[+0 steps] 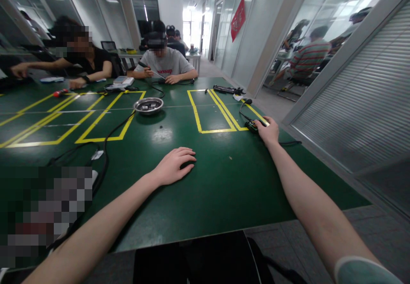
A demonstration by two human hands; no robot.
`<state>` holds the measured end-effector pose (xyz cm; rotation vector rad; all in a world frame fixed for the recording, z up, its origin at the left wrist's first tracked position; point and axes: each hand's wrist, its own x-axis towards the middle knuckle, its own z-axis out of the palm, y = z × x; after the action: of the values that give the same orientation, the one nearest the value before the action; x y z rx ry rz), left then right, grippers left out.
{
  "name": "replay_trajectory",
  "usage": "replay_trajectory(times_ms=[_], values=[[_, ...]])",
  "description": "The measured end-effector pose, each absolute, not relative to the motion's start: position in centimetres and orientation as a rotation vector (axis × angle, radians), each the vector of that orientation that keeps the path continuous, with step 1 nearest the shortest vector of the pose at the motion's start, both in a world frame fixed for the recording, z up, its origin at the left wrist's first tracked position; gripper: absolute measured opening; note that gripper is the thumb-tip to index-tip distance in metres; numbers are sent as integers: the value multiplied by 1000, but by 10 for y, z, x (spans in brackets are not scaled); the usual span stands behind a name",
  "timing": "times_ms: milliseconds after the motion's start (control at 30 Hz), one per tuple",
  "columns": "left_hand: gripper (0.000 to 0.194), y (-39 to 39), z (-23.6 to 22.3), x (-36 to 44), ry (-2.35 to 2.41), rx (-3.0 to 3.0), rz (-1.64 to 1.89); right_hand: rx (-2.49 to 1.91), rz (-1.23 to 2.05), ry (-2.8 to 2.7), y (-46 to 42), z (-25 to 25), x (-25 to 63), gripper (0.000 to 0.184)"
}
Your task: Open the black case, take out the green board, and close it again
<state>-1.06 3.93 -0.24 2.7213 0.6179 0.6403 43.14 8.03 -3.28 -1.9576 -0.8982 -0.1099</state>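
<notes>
My left hand (175, 165) rests on the green table (208, 190), its fingers stretched out and nothing in it. Farther out on the right, my right hand (269, 131) has its fingers around the edge of a small black device with an exposed green circuit board (251, 125). Part of that device is hidden by the fingers. Behind it, a black cable curves up to a rounded black end piece (248, 101). A metal bowl (149, 112) with small metal parts inside stands beyond my left hand.
Yellow tape (218, 130) marks rectangles on the table. A long black tool-like object (226, 89) lies at the far right edge. A black cable (106, 151) runs along the left. Across the table, one person (166, 64) holds a thin tool; another person (92, 64) reaches left.
</notes>
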Motion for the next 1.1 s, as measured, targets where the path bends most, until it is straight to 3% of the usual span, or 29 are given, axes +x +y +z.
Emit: replay_trajectory(times_ms=[167,400,600,833,967,1100], values=[[18,40,-4,-11,619,2723,644,-2001,-123,-952,78,-32,428,36],[19,40,-3,-11,623,2723,631,-2116,-294,-868,75,-26,419,59],[19,40,-4,-10,636,2724,626,-2184,-174,-878,73,-30,424,42],[19,39,-3,-11,633,2721,634,-2172,-79,-1230,70,-19,405,41],[21,37,-1,-11,631,2722,651,-1970,54,-1581,63,-11,355,36],[41,32,6,-10,652,2700,817,-1379,301,-2066,43,-12,278,33]])
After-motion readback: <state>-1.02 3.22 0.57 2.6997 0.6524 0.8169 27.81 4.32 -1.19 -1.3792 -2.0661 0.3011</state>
